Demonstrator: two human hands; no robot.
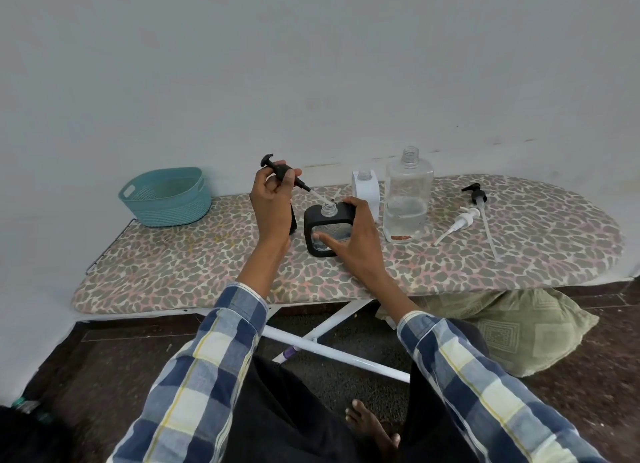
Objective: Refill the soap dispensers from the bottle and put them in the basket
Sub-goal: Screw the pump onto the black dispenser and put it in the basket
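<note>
Here the left hand [272,199] pinches a black pump [284,172], its tube apparently reaching the open neck of the black dispenser [327,229], which the right hand [351,235] grips mid-board. The bottle [408,199] stands just right; the basket [166,196] occupies the ironing board's [194,265] far-left corner.

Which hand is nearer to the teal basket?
The left hand. It is raised just right of the basket, holding a black pump. The right hand is farther right, gripping the black dispenser.
</note>
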